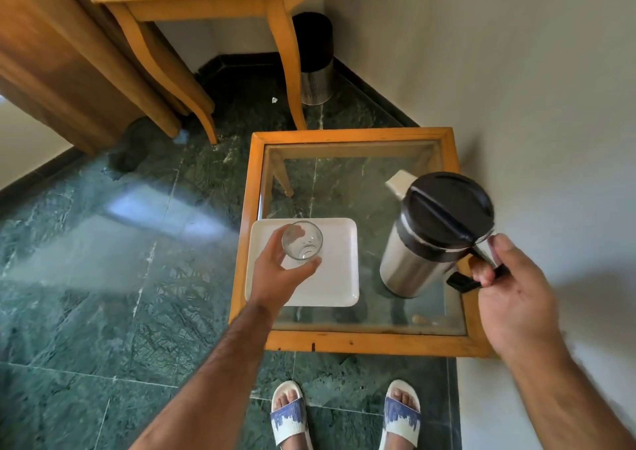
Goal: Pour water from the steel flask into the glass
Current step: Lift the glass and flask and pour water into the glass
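Left hand: we see the left hand [280,270] wrapped round the glass [302,240] at frame centre, fingers closed on its wall; whether the glass rests on the white tray [339,277] or hangs just above it, we cannot tell.
Right hand: the right hand [512,291] at right of frame is loosely curled, fingertips [481,274] touching the black handle [463,282]; the grip looks not yet closed, though we cannot be sure.
Steel flask: the steel flask [413,260] stands on the glass-topped table [344,343], right of the tray, tilted in our wide view; its black lid [447,205] is on, pale spout [399,183] aimed toward the upper part of the frame.
Progress: we judge the task barely begun; the glass looks empty; no water is running; lifting, tipping and pouring all remain.
Surroundings: a wooden table leg [287,71] and dark bin [315,60] stand at upper centre; green marble floor [103,243] fills the left; slippered feet [344,415] sit at the bottom edge.
Obstacles: between flask and glass we see only bare tabletop; the wall [533,88] crowds the right elbow.
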`<state>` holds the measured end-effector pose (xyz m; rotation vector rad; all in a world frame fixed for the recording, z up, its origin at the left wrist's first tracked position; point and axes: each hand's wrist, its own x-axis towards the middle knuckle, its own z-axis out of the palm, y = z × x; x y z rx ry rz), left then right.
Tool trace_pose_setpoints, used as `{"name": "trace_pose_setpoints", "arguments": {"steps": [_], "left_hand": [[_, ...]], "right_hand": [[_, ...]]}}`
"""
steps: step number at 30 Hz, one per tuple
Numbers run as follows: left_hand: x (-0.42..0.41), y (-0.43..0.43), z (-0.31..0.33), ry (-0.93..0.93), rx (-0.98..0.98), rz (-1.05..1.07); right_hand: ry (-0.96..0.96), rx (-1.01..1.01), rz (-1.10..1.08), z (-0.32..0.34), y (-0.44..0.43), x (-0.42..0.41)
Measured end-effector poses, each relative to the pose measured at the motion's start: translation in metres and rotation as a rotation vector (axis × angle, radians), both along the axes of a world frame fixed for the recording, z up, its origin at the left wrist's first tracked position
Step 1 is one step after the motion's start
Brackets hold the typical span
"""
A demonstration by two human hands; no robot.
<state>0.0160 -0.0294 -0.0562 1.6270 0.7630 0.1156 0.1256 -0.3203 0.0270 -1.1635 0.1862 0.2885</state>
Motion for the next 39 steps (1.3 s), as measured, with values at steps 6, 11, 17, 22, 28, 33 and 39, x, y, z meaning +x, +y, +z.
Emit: {"name": "trace_pose_setpoints", "arguments": {"steps": [6, 11, 17, 22, 28, 33, 39], "left_hand": [[0.008, -0.013, 0.079, -0.15, 0.005, -0.044], [0.008, -0.014, 0.156, -0.202, 0.051, -0.064], [0.006, -0.01, 0.218, -0.253, 0.071, -0.067], [0.005, -0.015, 0.258, -0.255, 0.067, -0.073], [0.0, -0.017, 0.284, -0.238, 0.032, -0.043], [-0.007, -0.013, 0.294, -0.192, 0.051, -0.041], [-0.01, -0.016, 0.3, -0.148, 0.071, -0.037]], "right_hand": [[-0.048, -0.09, 0.124, 0.074, -0.005, 0.003], [-0.121, -0.141, 0.243, 0.153, 0.001, 0.016], [-0.289, -0.275, 0.398, 0.238, 0.023, 0.034], [-0.366, -0.429, 0.591, 0.302, 0.042, 0.048], [-0.404, -0.54, 0.796, 0.356, 0.065, 0.059], [-0.384, -0.671, 0.927, 0.381, 0.083, 0.062], [-0.42, -0.855, 1.026, 0.393, 0.105, 0.056]]}}
